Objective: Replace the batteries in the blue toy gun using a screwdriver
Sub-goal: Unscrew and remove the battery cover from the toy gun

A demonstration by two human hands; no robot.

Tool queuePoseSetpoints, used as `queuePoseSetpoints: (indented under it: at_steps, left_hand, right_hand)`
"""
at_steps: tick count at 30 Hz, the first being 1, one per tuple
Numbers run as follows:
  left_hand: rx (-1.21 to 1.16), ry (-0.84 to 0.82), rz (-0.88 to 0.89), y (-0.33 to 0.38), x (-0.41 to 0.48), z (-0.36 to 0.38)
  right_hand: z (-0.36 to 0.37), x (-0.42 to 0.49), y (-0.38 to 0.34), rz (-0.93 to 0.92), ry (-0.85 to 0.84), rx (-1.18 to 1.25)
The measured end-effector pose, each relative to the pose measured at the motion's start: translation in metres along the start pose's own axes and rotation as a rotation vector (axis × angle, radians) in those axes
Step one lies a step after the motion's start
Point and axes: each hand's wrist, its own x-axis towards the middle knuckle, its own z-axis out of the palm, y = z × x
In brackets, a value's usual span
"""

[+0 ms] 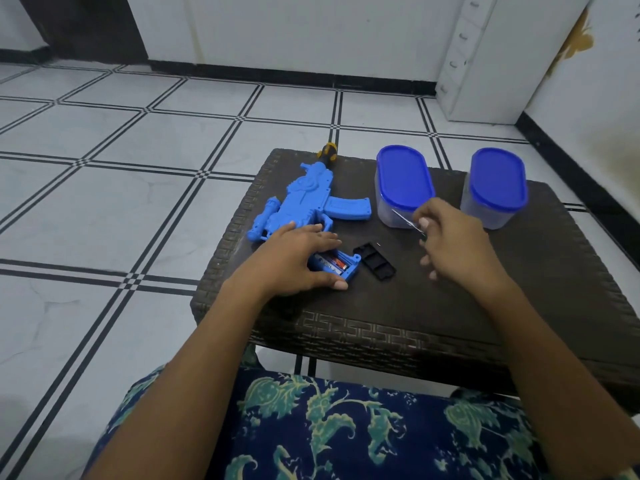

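The blue toy gun (304, 202) lies flat on the left part of a dark woven table (415, 306). My left hand (298, 261) presses on its near end, thumb against the near side. Next to my fingers the battery compartment (337, 264) stands uncovered, with batteries showing inside. Its black cover (375, 263) lies on the table just right of it, and a tiny screw (378, 242) lies beside the cover. My right hand (450, 244) hovers right of the cover and pinches a thin metal screwdriver (407, 220), whose shaft points up and left.
Two clear containers with blue lids (403, 185) (495, 188) stand at the back of the table, the left one just behind my right hand. A yellow and black piece (327, 153) sticks out past the gun's far end. Tiled floor lies to the left, my patterned lap below.
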Motion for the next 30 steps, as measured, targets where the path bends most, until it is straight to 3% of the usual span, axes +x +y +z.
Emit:
queuePoseSetpoints:
  at_steps: [4, 11, 23, 30]
  left_hand:
    - [0.014, 0.034, 0.009, 0.002, 0.000, -0.001]
    - [0.113, 0.091, 0.002, 0.004, 0.002, 0.005]
    - [0.174, -0.056, 0.002, 0.006, -0.002, 0.014]
    - [0.162, -0.067, -0.002, 0.004, 0.000, 0.015]
  right_hand:
    - [0.001, -0.009, -0.028, -0.056, -0.021, 0.250]
    - [0.003, -0.011, -0.038, -0.027, 0.083, 0.625]
    - [0.019, -0.020, -0.051, -0.268, 0.045, 0.334]
    - [0.023, -0.020, -0.053, -0.249, 0.089, 0.487]
